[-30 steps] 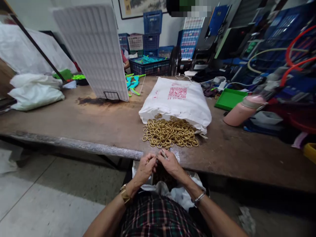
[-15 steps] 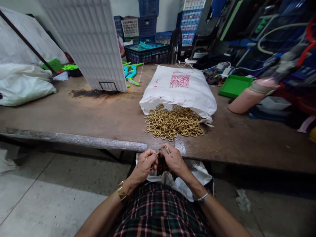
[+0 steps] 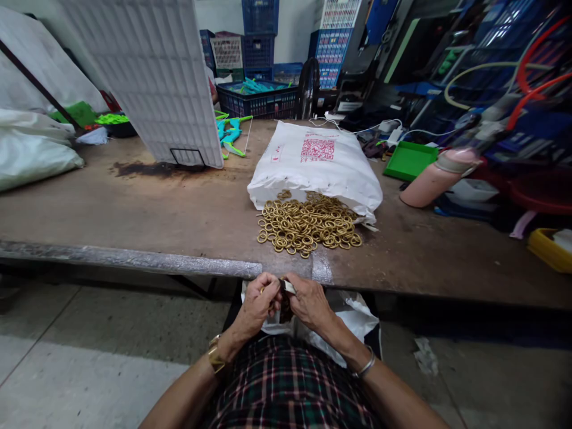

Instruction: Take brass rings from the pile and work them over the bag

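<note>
My left hand [image 3: 259, 302] is closed with its fingertips pinched, and bits of gold-coloured ring show between the fingers. Right beside it, my right hand [image 3: 309, 302] is closed around a small flat silvery metal tool [image 3: 289, 287], whose exact kind I cannot make out. The tool's tip is close to the left fingertips; whether it touches a ring is hidden. Both hands are over my lap at the table's front edge, above an open white bag [image 3: 357, 316] with dark brown pieces inside. Ahead of them, a pile of gold-coloured rings [image 3: 308, 223] spills from a white sack [image 3: 286, 164].
The brown table [image 3: 179, 208] has silvery tape along its front edge. A white ribbed panel [image 3: 147, 77] stands at the left. To the right are a pink bottle [image 3: 433, 179] and a green tray [image 3: 410, 161]. Crates [image 3: 259, 53] are stacked behind.
My hands have drawn closer together, and the metal tool in the right hand now lies toward the left fingertips. The camera view has turned slightly right.
</note>
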The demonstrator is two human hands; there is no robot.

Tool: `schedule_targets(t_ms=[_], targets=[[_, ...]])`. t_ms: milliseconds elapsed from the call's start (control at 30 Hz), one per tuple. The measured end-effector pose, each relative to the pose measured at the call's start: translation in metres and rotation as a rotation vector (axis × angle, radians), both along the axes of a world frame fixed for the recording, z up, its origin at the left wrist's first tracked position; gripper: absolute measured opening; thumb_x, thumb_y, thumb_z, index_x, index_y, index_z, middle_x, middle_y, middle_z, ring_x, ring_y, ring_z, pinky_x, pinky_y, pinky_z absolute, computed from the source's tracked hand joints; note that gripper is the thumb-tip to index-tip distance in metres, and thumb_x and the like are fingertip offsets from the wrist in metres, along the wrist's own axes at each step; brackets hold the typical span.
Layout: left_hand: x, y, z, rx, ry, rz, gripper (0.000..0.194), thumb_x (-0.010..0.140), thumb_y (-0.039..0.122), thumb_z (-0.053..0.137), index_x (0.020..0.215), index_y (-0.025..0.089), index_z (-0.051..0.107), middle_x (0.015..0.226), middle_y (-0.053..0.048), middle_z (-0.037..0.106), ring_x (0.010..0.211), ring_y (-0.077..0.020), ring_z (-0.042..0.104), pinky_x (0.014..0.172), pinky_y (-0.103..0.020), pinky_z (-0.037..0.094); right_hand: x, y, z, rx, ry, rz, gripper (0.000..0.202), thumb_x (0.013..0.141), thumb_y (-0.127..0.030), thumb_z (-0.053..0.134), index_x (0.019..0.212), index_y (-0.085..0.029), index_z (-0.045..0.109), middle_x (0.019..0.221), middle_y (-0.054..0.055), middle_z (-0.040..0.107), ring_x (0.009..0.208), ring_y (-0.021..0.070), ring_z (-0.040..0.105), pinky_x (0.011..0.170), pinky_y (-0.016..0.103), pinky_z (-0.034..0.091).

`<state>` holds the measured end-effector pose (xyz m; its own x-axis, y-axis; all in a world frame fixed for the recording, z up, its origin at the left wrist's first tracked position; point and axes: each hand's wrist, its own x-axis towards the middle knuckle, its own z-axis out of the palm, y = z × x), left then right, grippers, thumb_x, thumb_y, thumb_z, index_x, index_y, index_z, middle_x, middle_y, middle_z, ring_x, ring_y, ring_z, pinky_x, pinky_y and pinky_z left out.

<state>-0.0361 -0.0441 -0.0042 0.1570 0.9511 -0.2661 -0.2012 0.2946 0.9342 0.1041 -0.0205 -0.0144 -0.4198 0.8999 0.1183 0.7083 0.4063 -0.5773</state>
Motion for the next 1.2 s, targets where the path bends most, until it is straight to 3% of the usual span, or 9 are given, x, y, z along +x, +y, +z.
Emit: schedule_targets(t_ms=[333,567,733,867,967,1100,1200], targets=[[0.002,0.004,-0.002,0.037,0.066,0.005,0.031,0.077,0.046,0.051,0.069,0.017,0.043,0.053,0.005,0.047,0.040,-0.0048,0.041,0.038,-0.016,0.029,0.001,0.002,-0.002,-0.026,-0.038,-0.036,0.024,0.068,-0.007,0.039,0.083,-0.019,0.054,0.068,0.001,0.061,0.060,0.0130,0.052,0.055,0.021,0.030],[0.001,0.006,-0.004,0.138,0.165,-0.020,0.033,0.078,0.047,0.049,0.067,0.017,0.044,0.054,0.004,0.046,0.043,-0.0056,0.041,0.042,-0.017,0.032,0.003,0.005,0.001,-0.124,-0.024,0.034,0.018,0.072,-0.010,0.039,0.080,-0.018,0.052,0.062,0.000,0.057,0.055,0.0114,0.049,0.053,0.020,0.028],[0.002,-0.002,0.016,0.211,0.201,-0.084,0.030,0.081,0.042,0.047,0.066,0.016,0.045,0.053,0.004,0.046,0.047,-0.0065,0.042,0.048,-0.019,0.035,0.010,0.008,0.008,-0.159,-0.188,-0.019,0.017,0.072,-0.012,0.041,0.081,-0.019,0.053,0.061,0.000,0.057,0.054,0.0112,0.048,0.052,0.022,0.024],[0.012,-0.014,0.032,0.137,0.081,-0.311,0.027,0.080,0.040,0.049,0.069,0.016,0.046,0.055,0.003,0.049,0.047,-0.0062,0.042,0.047,-0.018,0.033,0.022,0.016,0.009,-0.118,-0.335,-0.192,0.021,0.074,-0.012,0.041,0.088,-0.019,0.055,0.061,0.002,0.058,0.054,0.0130,0.049,0.052,0.024,0.022],[0.021,-0.012,0.017,-0.128,-0.029,-0.356,0.027,0.075,0.042,0.052,0.069,0.017,0.045,0.054,0.004,0.049,0.040,-0.0054,0.040,0.038,-0.016,0.026,0.028,0.030,0.010,-0.014,-0.331,-0.305,0.024,0.073,-0.012,0.041,0.092,-0.018,0.055,0.065,0.003,0.060,0.057,0.0142,0.051,0.053,0.024,0.024],[0.031,0.002,-0.026,-0.486,-0.125,-0.198,0.024,0.067,0.036,0.058,0.068,0.017,0.043,0.054,0.004,0.047,0.039,-0.0061,0.040,0.034,-0.016,0.027,0.033,0.057,0.005,0.128,-0.265,-0.396,0.025,0.075,-0.014,0.040,0.096,-0.017,0.054,0.074,0.005,0.063,0.063,0.0152,0.054,0.057,0.024,0.029],[0.036,0.008,-0.049,-0.474,0.002,-0.168,0.018,0.073,0.032,0.051,0.068,0.016,0.047,0.057,0.001,0.048,0.042,-0.0089,0.045,0.037,-0.019,0.036,0.040,0.071,-0.005,0.246,-0.229,-0.329,0.030,0.074,-0.015,0.040,0.101,-0.016,0.052,0.087,0.008,0.064,0.070,0.0170,0.057,0.059,0.025,0.034]])
